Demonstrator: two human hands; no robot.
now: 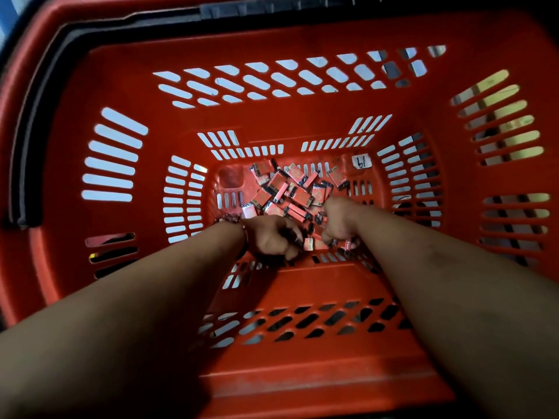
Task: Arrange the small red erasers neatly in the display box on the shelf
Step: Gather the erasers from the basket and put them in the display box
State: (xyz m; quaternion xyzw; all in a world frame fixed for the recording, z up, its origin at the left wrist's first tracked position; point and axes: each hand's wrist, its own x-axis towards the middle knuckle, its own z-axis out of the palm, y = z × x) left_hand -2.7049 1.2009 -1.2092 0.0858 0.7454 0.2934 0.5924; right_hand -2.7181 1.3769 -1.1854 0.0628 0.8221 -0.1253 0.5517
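Note:
Several small red erasers (290,189) in red-and-black wrappers marked 2B lie in a loose heap on the floor of a deep red shopping basket (127,86). Both my arms reach down into it. My left hand (273,237) is curled at the near edge of the heap, its fingers closed around erasers. My right hand (337,220) is beside it, fingers bent down over more erasers, some showing under its fingertips. No display box or shelf is in view.
The basket's slotted walls rise on all sides around my arms. A black handle (39,95) lies folded along its far-left rim. A white sticker reading 19 (361,161) is on the basket floor at the far right.

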